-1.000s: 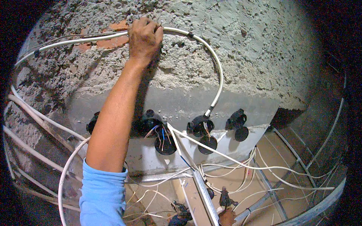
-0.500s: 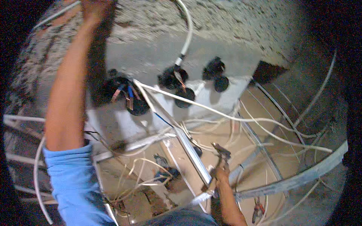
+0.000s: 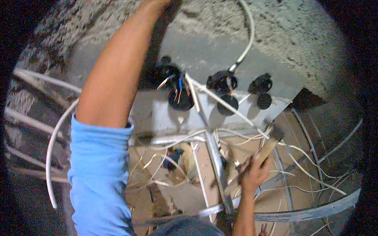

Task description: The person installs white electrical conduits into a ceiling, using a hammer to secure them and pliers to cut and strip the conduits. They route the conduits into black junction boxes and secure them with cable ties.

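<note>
My left arm reaches up along the rough wall, and my left hand is cut off by the top edge, so its fingers are hidden. My right hand is wrapped round the wooden handle of a hammer, its dark, blurred head pointing up and away from me. Beyond the hammer, black round electrical boxes sit along the grey wall strip. Bare-ended copper wires hang from the left one, and a white cable runs up the wall from the middle one.
White cables loop across the right side below the boxes. A metal profile slants down the middle, and a curved metal rail crosses the lower right. Red-handled pliers lie at the bottom edge. A person is visible far below.
My right hand has lifted the hammer up and to the right. The view has shifted, so the boxes and my left arm now appear farther right.
</note>
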The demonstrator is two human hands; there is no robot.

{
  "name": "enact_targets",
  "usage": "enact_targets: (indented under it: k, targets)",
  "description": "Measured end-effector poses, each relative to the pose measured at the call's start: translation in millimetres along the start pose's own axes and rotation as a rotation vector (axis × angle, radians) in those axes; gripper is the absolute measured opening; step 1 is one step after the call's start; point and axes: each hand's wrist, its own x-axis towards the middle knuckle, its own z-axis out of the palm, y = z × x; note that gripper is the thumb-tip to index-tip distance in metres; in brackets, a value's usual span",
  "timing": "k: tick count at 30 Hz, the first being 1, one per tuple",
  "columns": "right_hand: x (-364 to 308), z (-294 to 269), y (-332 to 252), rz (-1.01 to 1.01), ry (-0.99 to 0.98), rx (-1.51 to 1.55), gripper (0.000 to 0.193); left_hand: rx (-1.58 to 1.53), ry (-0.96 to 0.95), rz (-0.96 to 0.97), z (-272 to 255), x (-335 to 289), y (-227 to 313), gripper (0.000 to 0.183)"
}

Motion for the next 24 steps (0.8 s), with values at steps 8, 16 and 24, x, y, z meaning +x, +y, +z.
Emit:
enact_targets:
  k: [8,16,24]
  targets:
    - [103.4,63.0,-168.8,-0.525,-0.4,0.348,0.025,0.207,0.186,0.057,0.4,7.1,1.6,0.027]
    - [188.0,174.4,-261.1,-0.807,-0.387,0.043,0.037,-0.077,0.116,-0.106,14.6,-16.6,2.4,0.009]
    - [193.5,209.6,-299.2,-0.909,-0.468,-0.077,0.03,-0.044,0.121,-0.089,20.6,-6.2,-4.5,0.009]
